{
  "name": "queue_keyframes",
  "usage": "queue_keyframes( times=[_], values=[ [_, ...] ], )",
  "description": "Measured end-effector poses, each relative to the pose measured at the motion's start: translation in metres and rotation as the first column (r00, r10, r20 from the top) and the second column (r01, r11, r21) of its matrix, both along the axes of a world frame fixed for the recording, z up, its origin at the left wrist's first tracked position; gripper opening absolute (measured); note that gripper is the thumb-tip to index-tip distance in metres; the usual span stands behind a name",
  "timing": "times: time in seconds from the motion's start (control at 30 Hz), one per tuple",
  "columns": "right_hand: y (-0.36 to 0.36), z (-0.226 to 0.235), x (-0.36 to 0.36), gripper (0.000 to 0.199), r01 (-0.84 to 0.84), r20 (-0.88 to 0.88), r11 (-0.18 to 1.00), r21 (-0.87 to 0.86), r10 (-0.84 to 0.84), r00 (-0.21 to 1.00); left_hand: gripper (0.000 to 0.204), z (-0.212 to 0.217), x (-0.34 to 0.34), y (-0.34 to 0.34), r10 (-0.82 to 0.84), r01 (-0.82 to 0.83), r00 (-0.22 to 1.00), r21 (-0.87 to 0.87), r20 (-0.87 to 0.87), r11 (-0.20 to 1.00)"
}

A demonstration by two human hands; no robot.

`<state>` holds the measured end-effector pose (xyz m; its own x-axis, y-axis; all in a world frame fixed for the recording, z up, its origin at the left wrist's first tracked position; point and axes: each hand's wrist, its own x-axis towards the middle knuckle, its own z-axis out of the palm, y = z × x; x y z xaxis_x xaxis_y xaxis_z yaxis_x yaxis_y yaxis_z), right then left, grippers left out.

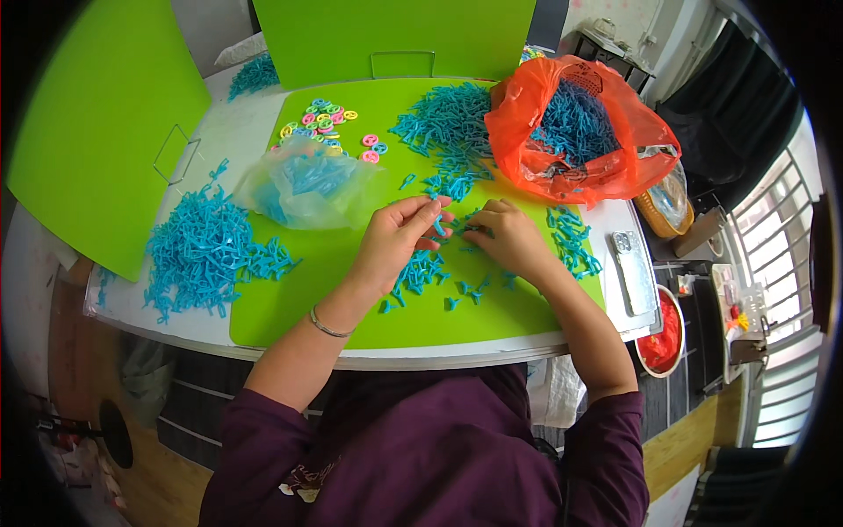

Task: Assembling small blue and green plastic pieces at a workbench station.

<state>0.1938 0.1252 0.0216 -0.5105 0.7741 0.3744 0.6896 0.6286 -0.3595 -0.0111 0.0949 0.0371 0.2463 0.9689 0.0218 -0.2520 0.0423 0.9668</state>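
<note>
My left hand (397,235) pinches a small blue plastic piece (439,227) between thumb and fingers, above the green mat (351,316). Just to its right, my right hand (511,237) is closed, fingertips together and pointing down at the loose pieces; whether anything is between them is hidden. Below and between the hands lies a small pile of teal plastic pieces (420,274), with a few strays (474,290) toward the near edge. A larger teal heap (448,123) spreads beyond my hands. To the right of my right hand is another small group (572,241).
A red plastic bag (518,140) full of darker blue pieces stands at the back right. At left are a big light-blue heap (198,250) and a translucent bag (307,184). Coloured rings (371,156) lie behind. A phone (634,272) rests at the right edge; green panels (395,39) stand upright.
</note>
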Motion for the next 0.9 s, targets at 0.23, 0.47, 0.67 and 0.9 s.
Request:
queue_keyframes(
  times=[0.23,0.47,0.67,0.9],
  values=[
    [-0.010,0.025,0.003,0.016,0.039,-0.445,0.910,-0.412,-0.239,0.863,0.030,-0.003,0.003,-0.003,-0.052,0.052,0.999,0.000,0.005,0.999],
    [-0.024,0.026,-0.005,0.013,0.003,-0.580,0.942,-0.334,-0.208,0.788,0.028,-0.007,0.008,-0.005,-0.123,0.123,0.992,-0.035,0.005,0.992],
    [-0.028,0.031,-0.007,0.012,0.038,-0.547,0.959,-0.280,-0.192,0.815,0.027,-0.006,0.007,-0.005,-0.146,0.146,0.989,-0.039,0.006,0.988],
    [-0.027,0.029,-0.005,0.012,0.015,-0.600,0.955,-0.297,-0.199,0.775,0.027,-0.003,0.005,-0.005,-0.127,0.172,0.967,-0.195,0.223,0.966]
  ],
)
